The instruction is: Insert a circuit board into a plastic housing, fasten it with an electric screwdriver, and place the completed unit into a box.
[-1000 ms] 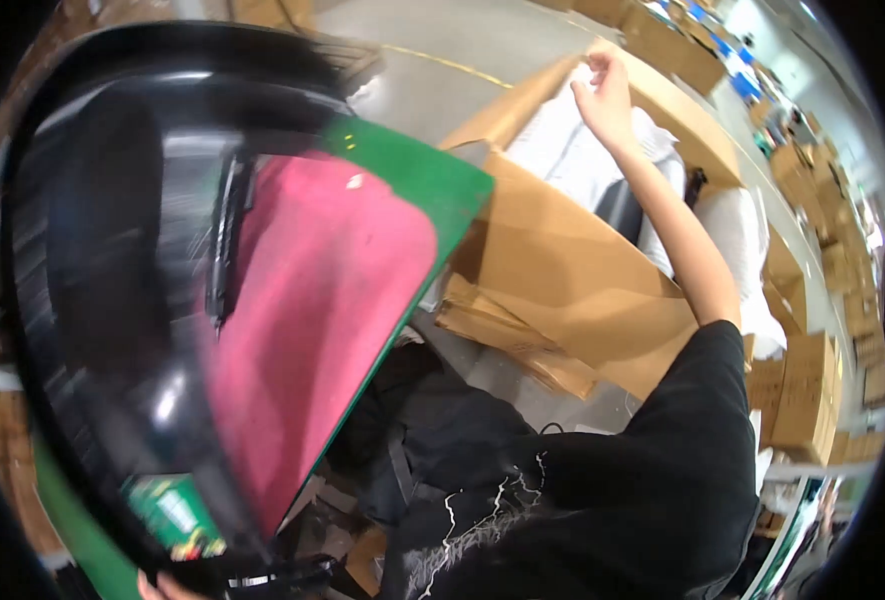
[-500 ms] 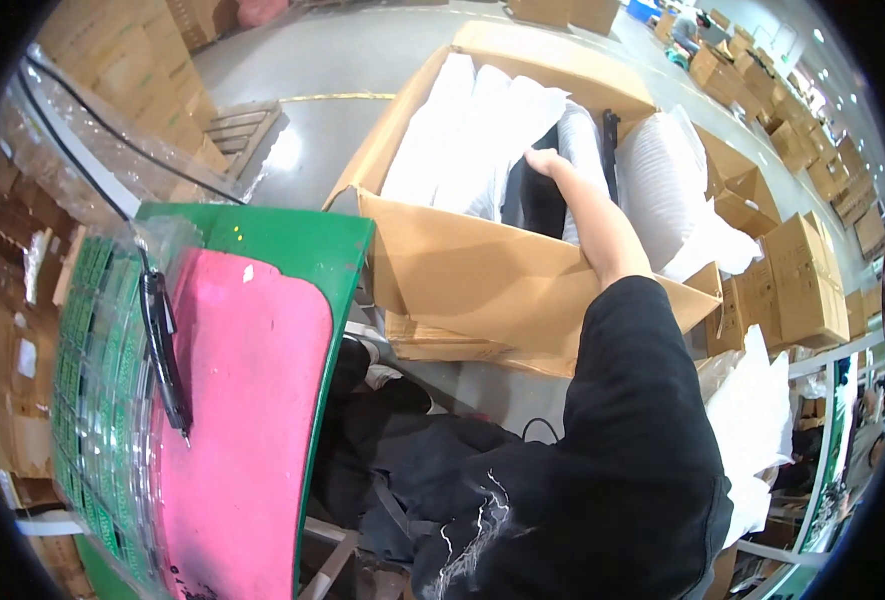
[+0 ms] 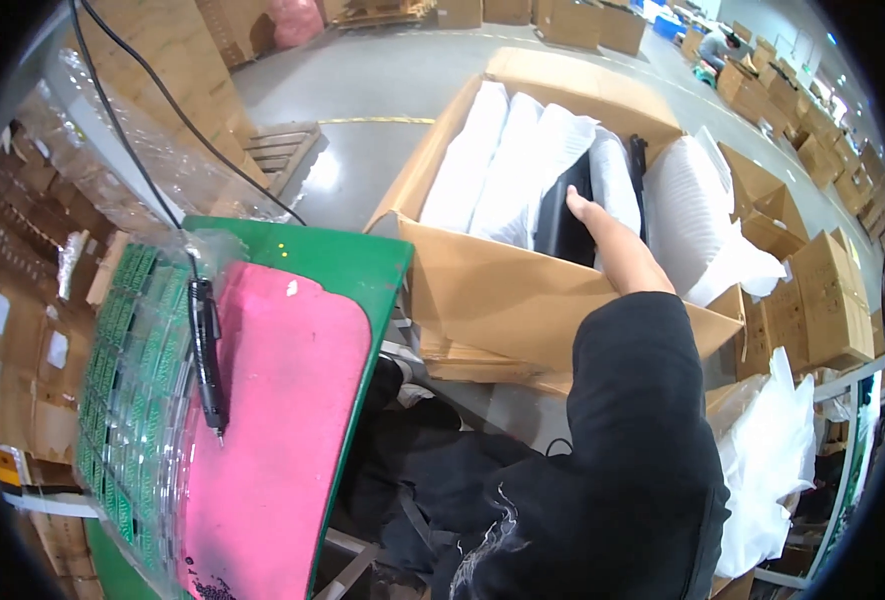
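Note:
My right hand reaches into an open cardboard carton. It grips the upper part of a smooth black flat item, thumb on top; the far fingers are hidden. To the left of this item stand several white foam-wrapped packs, upright side by side. On its right are a narrow wrapped pack and a slim black part. A bulky white padded pack leans at the carton's right end. My left hand is out of view.
At left, a green-edged bench bears a pink mat, a corded black electric screwdriver and clear-wrapped green-patterned strips. Closed cartons stand at right, above white foam sheets. A person crouches far off.
The view has shifted, so the scene sits lower and further right. More of the black item shows above the carton's edge, and my right hand stays on it.

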The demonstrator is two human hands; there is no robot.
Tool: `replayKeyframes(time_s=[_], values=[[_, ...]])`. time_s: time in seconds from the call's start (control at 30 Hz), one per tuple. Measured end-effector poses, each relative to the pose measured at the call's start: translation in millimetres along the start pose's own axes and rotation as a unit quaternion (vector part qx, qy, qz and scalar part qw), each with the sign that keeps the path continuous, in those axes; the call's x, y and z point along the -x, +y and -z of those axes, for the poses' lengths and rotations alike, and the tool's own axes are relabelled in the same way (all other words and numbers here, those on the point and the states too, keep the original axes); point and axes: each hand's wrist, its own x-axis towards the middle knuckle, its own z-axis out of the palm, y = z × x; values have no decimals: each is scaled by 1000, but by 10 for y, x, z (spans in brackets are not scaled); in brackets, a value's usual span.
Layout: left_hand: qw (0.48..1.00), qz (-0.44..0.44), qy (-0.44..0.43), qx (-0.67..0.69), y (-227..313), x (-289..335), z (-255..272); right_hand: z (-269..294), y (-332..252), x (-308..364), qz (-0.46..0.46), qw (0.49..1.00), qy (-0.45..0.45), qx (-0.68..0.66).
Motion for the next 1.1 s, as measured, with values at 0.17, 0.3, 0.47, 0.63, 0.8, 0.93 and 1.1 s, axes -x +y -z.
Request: replayKeyframes(time_s=[0.17, 0.3, 0.47, 0.63, 0.8, 0.93, 1.1], values=[[979, -155, 117, 62, 283, -201, -28, -21, 182, 112, -20, 997, 10, -80], [927, 48, 72, 365, 1106, -268, 287, -282, -685, 984, -79, 959, -88, -257], [877, 40, -13, 478, 1610, -431, 257, 5, -1448, 1154, 234, 894, -170, -341], [769, 61, -119, 625, 1849, -672, -94, 184, -2118, 2206, 565, 794, -3, -224], [747, -54, -152, 645, 2575, -724, 201, 221, -2451, 3451, 685, 728, -8, -23], [726, -70, -185, 659, 2955, -714, 70, -62, -2384, 4030, 877, 473, -73, 49], [674, -96, -333, 652, 3266, -737, -70, -480, -1913, 4341, 910, 225, -270, 220]])
